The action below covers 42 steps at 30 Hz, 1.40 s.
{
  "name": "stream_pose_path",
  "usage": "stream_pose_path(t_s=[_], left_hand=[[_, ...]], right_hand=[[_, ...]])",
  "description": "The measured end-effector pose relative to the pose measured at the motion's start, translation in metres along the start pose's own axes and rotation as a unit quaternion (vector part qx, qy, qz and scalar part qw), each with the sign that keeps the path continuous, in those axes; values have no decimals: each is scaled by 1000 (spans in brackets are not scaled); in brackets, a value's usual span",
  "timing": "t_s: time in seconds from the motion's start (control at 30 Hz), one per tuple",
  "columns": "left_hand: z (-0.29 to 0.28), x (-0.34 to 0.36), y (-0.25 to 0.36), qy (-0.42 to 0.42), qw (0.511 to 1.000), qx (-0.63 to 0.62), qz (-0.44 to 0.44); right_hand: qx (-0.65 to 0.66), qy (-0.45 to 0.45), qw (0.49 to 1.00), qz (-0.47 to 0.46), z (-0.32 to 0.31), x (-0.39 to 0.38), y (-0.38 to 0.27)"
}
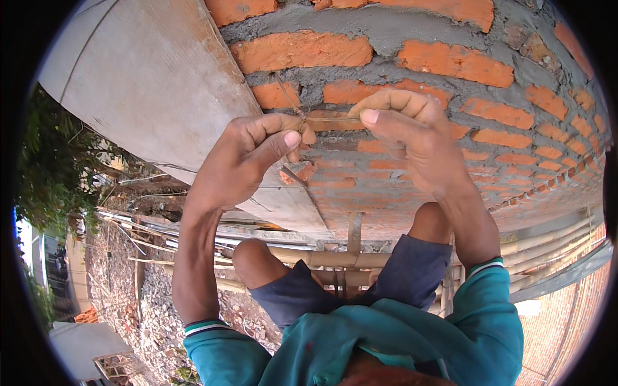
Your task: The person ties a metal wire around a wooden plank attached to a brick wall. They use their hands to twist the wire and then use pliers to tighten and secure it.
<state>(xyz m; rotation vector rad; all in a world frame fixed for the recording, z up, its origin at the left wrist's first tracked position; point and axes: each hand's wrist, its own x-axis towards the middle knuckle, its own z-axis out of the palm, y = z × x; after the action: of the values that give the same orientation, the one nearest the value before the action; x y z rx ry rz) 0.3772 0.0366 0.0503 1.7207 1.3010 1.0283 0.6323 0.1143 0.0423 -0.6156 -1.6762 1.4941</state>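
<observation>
Teal sleeves at 6 o'clock | both hands, left hand [248, 154] and right hand [402, 125], pinch thin string [335, 118] taut at 12 o'clock against brick wall [515, 96] | I fear string slips or snaps if pulled harder.

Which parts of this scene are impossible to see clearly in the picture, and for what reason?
- Head view: the thin pale string is too fine to show how it is fastened at the orange brick wall.
- Head view: the fingertips of the left hand and right hand cover the string's ends.
- Head view: the person's feet are hidden behind the knees and dark blue shorts.
- Head view: the bamboo scaffold poles are cut off by the legs.
</observation>
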Motion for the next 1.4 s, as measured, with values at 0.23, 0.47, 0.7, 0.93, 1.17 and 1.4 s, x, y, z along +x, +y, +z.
stream_pose_path(t_s=[0.23,0.47,0.7,0.93,1.17,1.4], left_hand=[[-4,11,-10,-36,997,-65,-16],[13,22,-22,24,994,-99,29],[17,24,-18,-59,942,-330,-8],[12,9,2,-73,925,-373,5],[8,3,19,-13,983,-172,-70],[38,-7,14,104,977,-184,-32]], right_hand=[[177,-54,977,109,0,-2,-12],[89,-21,995,-40,49,-29,14],[-118,50,944,-303,68,-27,46],[-229,79,902,-356,53,-27,56],[-284,62,854,-432,62,-23,59],[-198,-58,969,-134,39,1,24]])
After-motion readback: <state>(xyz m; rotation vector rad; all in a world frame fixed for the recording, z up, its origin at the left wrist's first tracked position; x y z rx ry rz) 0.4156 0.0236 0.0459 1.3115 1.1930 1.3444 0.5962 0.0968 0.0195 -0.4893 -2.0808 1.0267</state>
